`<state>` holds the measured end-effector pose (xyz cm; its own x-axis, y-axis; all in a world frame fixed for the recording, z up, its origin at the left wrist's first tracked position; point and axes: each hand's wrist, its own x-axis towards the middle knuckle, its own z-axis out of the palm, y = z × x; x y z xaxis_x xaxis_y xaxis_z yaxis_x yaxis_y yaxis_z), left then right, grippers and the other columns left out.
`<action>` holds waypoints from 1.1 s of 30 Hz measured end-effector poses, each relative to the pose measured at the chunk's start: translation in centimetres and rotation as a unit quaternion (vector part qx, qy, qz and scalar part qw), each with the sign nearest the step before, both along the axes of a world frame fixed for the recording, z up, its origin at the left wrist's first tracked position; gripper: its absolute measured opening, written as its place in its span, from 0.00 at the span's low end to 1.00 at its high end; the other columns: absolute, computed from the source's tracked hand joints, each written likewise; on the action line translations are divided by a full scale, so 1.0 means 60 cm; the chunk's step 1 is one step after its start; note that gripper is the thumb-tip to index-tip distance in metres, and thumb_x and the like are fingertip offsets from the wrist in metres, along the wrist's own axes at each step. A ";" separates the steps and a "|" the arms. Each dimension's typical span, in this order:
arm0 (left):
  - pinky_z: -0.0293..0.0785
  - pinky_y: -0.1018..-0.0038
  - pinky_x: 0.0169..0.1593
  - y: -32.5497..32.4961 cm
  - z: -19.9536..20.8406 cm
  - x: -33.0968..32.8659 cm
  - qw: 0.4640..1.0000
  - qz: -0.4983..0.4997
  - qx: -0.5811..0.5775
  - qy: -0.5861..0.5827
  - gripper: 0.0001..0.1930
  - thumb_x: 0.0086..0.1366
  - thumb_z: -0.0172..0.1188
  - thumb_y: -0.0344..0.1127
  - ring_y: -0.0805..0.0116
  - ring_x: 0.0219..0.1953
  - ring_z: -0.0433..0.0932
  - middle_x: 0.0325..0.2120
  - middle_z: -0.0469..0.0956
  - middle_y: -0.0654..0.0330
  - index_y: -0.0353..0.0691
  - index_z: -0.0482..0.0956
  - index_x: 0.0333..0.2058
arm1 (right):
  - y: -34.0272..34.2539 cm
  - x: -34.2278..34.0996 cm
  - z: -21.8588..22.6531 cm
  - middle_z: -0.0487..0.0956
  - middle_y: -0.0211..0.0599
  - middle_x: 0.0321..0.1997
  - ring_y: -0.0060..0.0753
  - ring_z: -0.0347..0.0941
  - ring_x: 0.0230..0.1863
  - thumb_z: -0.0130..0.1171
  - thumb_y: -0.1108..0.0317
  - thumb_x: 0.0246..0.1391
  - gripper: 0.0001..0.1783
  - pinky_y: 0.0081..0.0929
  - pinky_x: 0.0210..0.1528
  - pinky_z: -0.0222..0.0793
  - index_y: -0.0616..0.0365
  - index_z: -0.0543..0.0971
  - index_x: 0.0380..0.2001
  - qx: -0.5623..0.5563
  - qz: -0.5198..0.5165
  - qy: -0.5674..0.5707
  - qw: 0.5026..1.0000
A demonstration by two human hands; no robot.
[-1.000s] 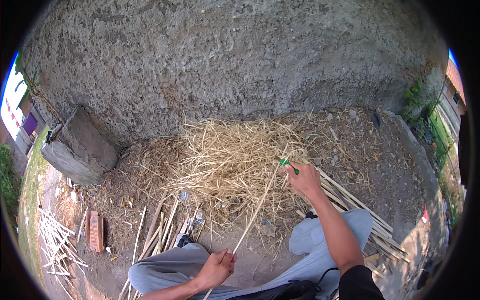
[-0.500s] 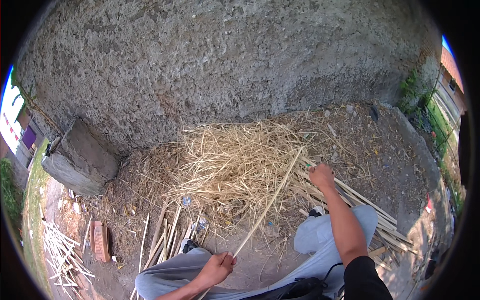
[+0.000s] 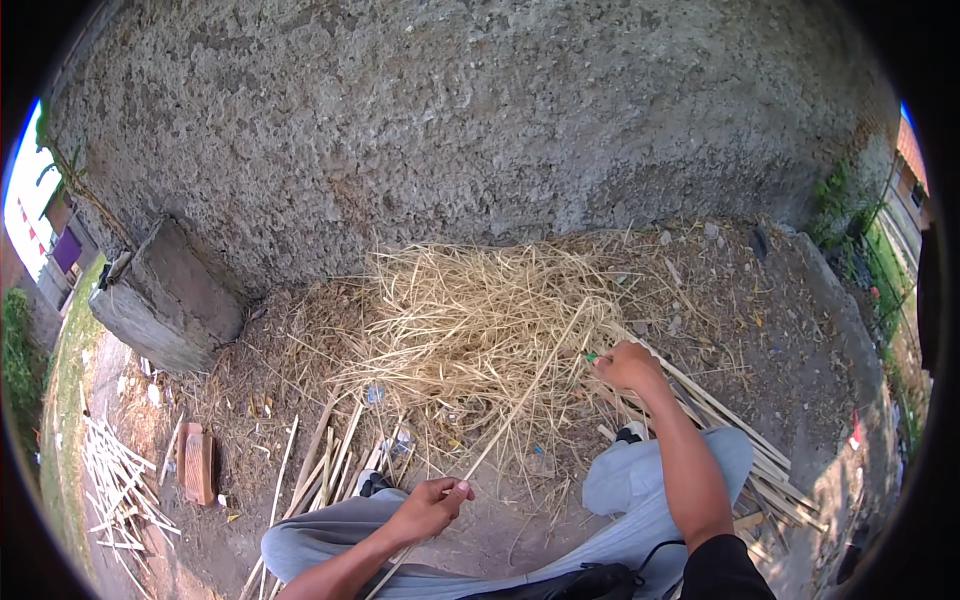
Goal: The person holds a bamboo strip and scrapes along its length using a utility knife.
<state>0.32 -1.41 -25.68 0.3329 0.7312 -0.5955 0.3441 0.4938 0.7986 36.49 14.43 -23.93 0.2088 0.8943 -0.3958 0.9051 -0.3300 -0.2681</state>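
A long, pale bamboo strip [image 3: 512, 424] slants from below my left hand [image 3: 432, 508] up to the shavings. My left fingers are closed around it above my left knee. Farther right, my right hand [image 3: 632, 368] is closed around a small object with a green part [image 3: 593, 357]. The rest of that object is hidden in the fist, so its kind cannot be made out. Beneath and beyond both hands lies a wide heap of thin, curly shavings [image 3: 470, 320]. The strip's far end is hard to tell apart from this heap.
Bundled pale slats [image 3: 765, 455] lie beyond my right knee, with more slats [image 3: 335, 455] by my left foot. White sticks [image 3: 120, 490] and a reddish brick [image 3: 198, 465] lie at the left. A rough wall [image 3: 480, 120] and a concrete block [image 3: 175, 295] stand behind.
My right hand has come a little nearer and to the left, turning so more of the green part shows. My left hand has moved slightly forward along with the strip.
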 end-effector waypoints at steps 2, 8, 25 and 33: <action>0.56 0.78 0.20 0.003 0.007 0.004 1.000 0.004 -0.008 -0.001 0.21 0.74 0.50 0.50 0.82 0.17 0.59 0.16 0.64 0.70 0.36 0.78 0.44 | -0.005 0.007 -0.008 0.83 0.53 0.43 0.53 0.79 0.50 0.56 0.50 0.61 0.22 0.45 0.51 0.74 0.62 0.83 0.37 0.021 -0.012 -0.018 1.000; 0.60 0.75 0.23 -0.002 0.021 0.015 0.996 0.004 0.079 0.053 0.21 0.75 0.50 0.48 0.79 0.19 0.61 0.16 0.66 0.67 0.34 0.79 0.42 | -0.020 0.064 0.031 0.83 0.51 0.38 0.54 0.81 0.43 0.49 0.56 0.66 0.19 0.45 0.42 0.76 0.58 0.83 0.37 0.211 -0.127 -0.178 0.953; 0.71 0.56 0.30 -0.068 0.062 0.030 0.951 -0.083 0.209 0.213 0.18 0.73 0.50 0.43 0.42 0.24 0.78 0.19 0.76 0.42 0.31 0.76 0.34 | 0.009 0.040 -0.014 0.82 0.52 0.31 0.57 0.79 0.38 0.51 0.51 0.64 0.18 0.51 0.44 0.74 0.45 0.85 0.43 0.269 -0.030 0.037 0.962; 0.69 0.46 0.31 -0.065 0.035 0.018 0.950 -0.118 0.219 0.191 0.19 0.74 0.48 0.43 0.31 0.28 0.76 0.20 0.75 0.36 0.31 0.73 0.32 | 0.019 0.032 -0.058 0.83 0.52 0.37 0.58 0.79 0.43 0.51 0.50 0.63 0.19 0.50 0.48 0.74 0.49 0.85 0.41 0.194 -0.026 -0.061 0.979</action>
